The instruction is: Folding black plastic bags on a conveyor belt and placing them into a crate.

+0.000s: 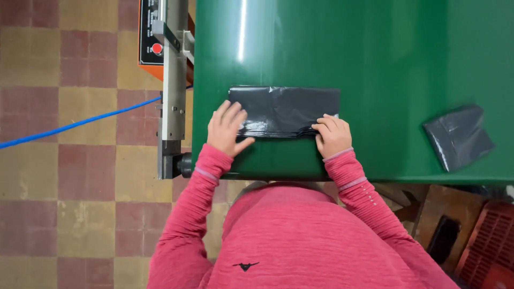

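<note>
A folded black plastic bag (286, 109) lies flat on the green table (375, 64) near its front edge. My left hand (227, 130) rests on the bag's left end with fingers spread flat. My right hand (332, 135) presses on the bag's lower right corner with fingers curled. Both sleeves are pink.
A second folded black bag (458, 137) lies on the table at the right. A metal machine arm with an orange control box (166, 64) stands at the table's left edge. A blue cable (75, 124) crosses the tiled floor. A red crate (490, 241) sits lower right.
</note>
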